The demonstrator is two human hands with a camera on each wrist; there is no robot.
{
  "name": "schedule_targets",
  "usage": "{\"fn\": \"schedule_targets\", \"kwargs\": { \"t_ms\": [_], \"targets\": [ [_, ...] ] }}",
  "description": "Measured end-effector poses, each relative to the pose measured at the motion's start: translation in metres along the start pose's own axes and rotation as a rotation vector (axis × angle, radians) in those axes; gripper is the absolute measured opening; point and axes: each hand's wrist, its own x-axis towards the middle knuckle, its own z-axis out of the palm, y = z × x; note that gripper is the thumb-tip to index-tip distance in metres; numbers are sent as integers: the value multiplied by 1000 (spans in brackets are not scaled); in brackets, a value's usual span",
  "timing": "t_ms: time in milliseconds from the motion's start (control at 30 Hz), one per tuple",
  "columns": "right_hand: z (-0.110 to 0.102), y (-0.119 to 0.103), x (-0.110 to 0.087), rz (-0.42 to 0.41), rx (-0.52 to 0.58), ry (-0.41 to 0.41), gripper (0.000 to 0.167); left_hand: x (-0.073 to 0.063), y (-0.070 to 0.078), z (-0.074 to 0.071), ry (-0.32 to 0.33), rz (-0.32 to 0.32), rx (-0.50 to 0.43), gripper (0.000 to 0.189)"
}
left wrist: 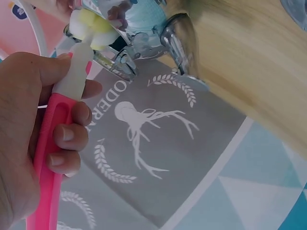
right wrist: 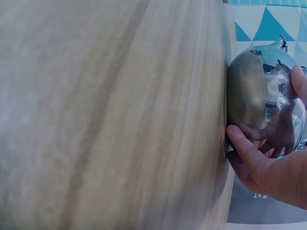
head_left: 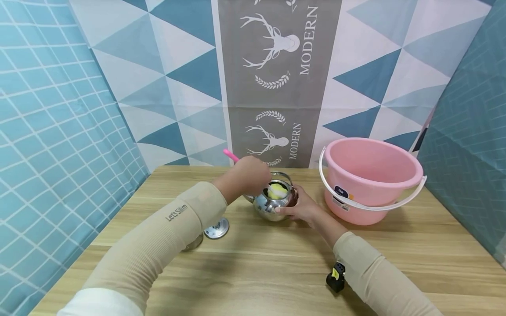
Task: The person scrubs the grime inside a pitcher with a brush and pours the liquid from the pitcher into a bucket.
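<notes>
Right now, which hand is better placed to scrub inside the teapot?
Left, likely: the left hand grips the pink-handled sponge brush, its yellow-and-white head at the mouth of the metal teapot. The right hand holds the teapot's side.

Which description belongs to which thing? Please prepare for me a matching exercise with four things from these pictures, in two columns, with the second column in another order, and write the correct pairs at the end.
Things
1. brush
2. kettle
3. bucket
4. metal disc

Descriptions
A. pink, with a white carrying handle
B. shiny and round, lying on the table
C. held in the left grip
D. open at the top, held by the right grip

Right pairs: 1-C, 2-D, 3-A, 4-B
</notes>
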Motion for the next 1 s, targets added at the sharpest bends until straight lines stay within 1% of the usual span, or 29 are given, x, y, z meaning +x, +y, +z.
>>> {"fn": "schedule_targets", "kwargs": {
  "t_ms": [100, 200, 367, 533, 733, 900, 1000],
  "targets": [
    [-1, -2, -1, 3, 2, 16, 102, -1, 2, -5, -7, 18, 24, 11],
    [-1, -2, -1, -1, 7, 23, 102, -3, 2, -9, -12, 27, 55, 7],
    [1, 0, 0, 0, 16, 20, 103, -5, 3, -9, -39, 32, 82, 6],
    [2, 0, 0, 5, 19, 28, 102, -5, 3, -9, -40, 42, 120, 5],
    [2, -1, -1, 5, 9, 23, 102, -2, 4, -10, -49, 23, 151, 9],
    [2, -1, 0, 11, 13, 27, 103, 0, 3, -9, -42, 7, 184, 11],
    [1, -1, -1, 5, 16, 25, 104, 2, 3, -7, -37, 3, 189, 11]
  ]
}}
